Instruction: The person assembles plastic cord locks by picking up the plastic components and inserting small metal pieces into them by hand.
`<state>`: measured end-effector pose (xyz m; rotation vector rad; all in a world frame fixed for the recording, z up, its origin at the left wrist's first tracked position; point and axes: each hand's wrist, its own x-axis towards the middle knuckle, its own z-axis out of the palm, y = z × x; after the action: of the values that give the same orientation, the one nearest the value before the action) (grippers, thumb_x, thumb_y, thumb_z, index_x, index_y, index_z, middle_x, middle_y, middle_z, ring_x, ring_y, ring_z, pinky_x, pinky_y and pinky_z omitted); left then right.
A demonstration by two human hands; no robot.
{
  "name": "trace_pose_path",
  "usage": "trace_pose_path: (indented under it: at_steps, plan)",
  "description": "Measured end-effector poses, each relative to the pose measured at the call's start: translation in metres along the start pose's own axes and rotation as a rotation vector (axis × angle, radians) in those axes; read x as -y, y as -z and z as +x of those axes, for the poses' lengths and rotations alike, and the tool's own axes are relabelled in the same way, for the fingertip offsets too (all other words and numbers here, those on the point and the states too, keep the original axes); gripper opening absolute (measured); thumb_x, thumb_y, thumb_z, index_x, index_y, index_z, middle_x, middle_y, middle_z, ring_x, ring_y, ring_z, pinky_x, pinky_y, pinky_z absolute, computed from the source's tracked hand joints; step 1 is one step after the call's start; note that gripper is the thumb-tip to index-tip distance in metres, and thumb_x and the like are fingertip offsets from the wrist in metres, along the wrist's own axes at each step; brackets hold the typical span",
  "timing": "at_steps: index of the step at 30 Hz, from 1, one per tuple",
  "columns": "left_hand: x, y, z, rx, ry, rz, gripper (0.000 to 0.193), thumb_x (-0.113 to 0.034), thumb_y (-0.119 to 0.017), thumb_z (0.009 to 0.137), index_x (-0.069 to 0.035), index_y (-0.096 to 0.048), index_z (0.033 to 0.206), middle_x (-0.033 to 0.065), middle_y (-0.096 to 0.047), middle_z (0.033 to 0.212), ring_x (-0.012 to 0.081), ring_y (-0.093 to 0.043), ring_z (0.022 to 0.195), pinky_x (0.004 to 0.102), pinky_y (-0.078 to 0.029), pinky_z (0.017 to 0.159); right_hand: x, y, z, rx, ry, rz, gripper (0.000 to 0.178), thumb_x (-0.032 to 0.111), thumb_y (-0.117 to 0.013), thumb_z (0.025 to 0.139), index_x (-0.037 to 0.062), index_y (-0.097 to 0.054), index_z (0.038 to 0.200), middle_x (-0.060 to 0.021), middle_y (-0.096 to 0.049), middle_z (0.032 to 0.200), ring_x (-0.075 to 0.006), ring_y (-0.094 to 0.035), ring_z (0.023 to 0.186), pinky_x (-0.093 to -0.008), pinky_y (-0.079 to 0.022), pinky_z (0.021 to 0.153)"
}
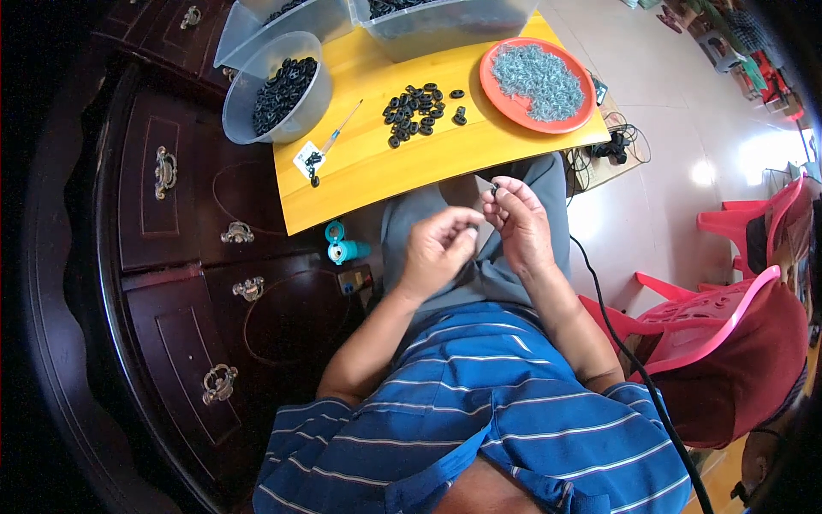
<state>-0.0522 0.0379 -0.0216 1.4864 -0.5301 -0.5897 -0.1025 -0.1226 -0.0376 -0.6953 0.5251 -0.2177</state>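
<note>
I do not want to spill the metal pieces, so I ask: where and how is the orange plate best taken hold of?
Best, I think, at the rim of the plate, from its left and right sides at once. It is round and shallow, and loose metal pieces cover most of it, so opposite grips should keep it level.

The head-worn fisheye camera looks steeply down from close above the shirt (462, 368), facing past the left hand (438, 248) and right hand (521, 224) to the table (377, 176), bending straight edges toward its rim
</note>
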Motion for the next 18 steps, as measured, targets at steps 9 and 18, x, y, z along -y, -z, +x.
trace_pose_path:
  at_steps: [9,18]
  plan:
    - [-0.009,0.03,0.016,-0.152,-0.016,-0.04,0.03,0.001,-0.071,0.087,0.001,-0.066,0.117,-0.0019,-0.066,0.093,0.0029,-0.06,0.079,0.0192,-0.05,0.074,-0.003,-0.005,-0.01,0.182,0.103,-0.29,0.014,0.008,-0.059,0.098,0.0022,-0.063,0.109,-0.0031,-0.068,0.095,-0.0087,-0.065,0.089,-0.0234,-0.05,0.076]
    - [-0.008,0.027,0.013,-0.08,-0.012,-0.044,0.032,0.004,-0.07,0.087,0.004,-0.064,0.119,-0.0001,-0.064,0.095,0.0049,-0.059,0.082,0.0182,-0.049,0.076,-0.009,-0.003,-0.01,0.234,0.099,-0.376,0.014,0.012,-0.058,0.099,0.0042,-0.063,0.111,-0.0027,-0.07,0.089,0.0003,-0.045,0.054,-0.0168,-0.034,0.045]
